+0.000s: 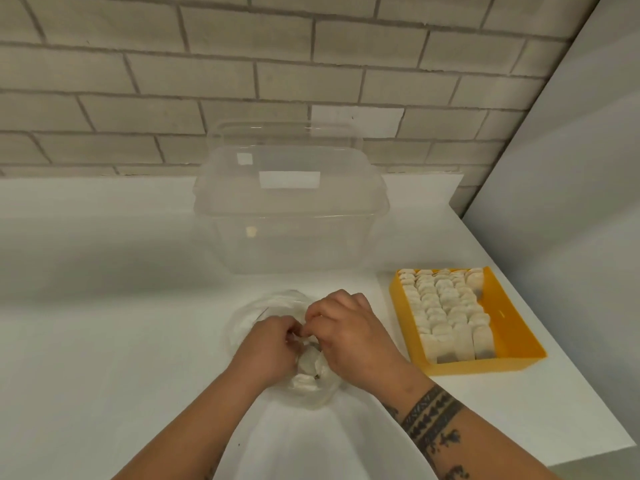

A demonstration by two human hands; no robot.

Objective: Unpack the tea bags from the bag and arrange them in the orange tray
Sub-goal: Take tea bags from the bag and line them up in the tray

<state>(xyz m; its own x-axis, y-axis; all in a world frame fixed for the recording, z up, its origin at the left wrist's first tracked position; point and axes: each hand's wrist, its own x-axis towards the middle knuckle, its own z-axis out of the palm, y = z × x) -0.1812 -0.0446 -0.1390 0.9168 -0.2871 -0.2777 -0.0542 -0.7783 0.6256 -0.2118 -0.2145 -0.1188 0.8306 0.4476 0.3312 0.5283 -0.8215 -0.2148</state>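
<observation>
Tea bags [309, 367] are sitting in a small heap inside the clear plastic bag [277, 304], which lies on the white counter [104, 323] close to its front edge, roughly in the middle. You've got both hands on it. Your left hand [268, 346] and your right hand [349, 329] are curled knuckles-up, with the fingertips meeting right over the heap and each pinching the thin plastic. Can't really tell if you're pinching only plastic or a tea bag through it, since your fingers cover that spot. The far end of the bag pokes out beyond your fingers, all crumpled and see-through. Over by the counter's right edge is the orange tray [512, 327], well apart from the bag. It's mostly full, with rows [443, 313] of tea bags standing on edge, packed tight against its left wall, and a bare orange strip down the right side. Toward the back edge of the counter, near the brick wall [138, 81], there's a big clear tub [291, 237] with a clear lid on top, straight behind the bag. Your right forearm has a dark tattoo band [433, 414] just past the wrist.
</observation>
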